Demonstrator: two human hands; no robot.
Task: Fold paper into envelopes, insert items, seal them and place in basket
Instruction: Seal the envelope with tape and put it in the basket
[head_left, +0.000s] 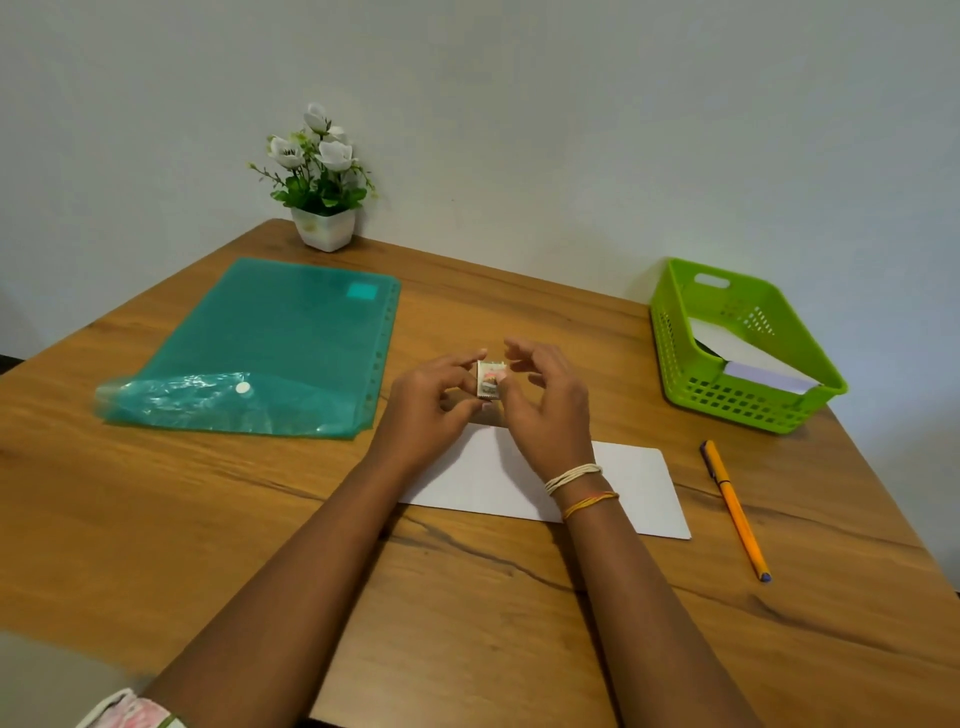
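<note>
Both hands meet above the middle of the desk. The left hand pinches a small stamp upright between thumb and fingertips; the right hand is at its other edge, fingers loosely curled, and whether its grip is on the stamp I cannot tell. A white envelope lies flat beneath the wrists. The green basket, papers inside, sits near the right edge, a pen between. A teal folder lies left, a flowerpot by the wall.
</note>
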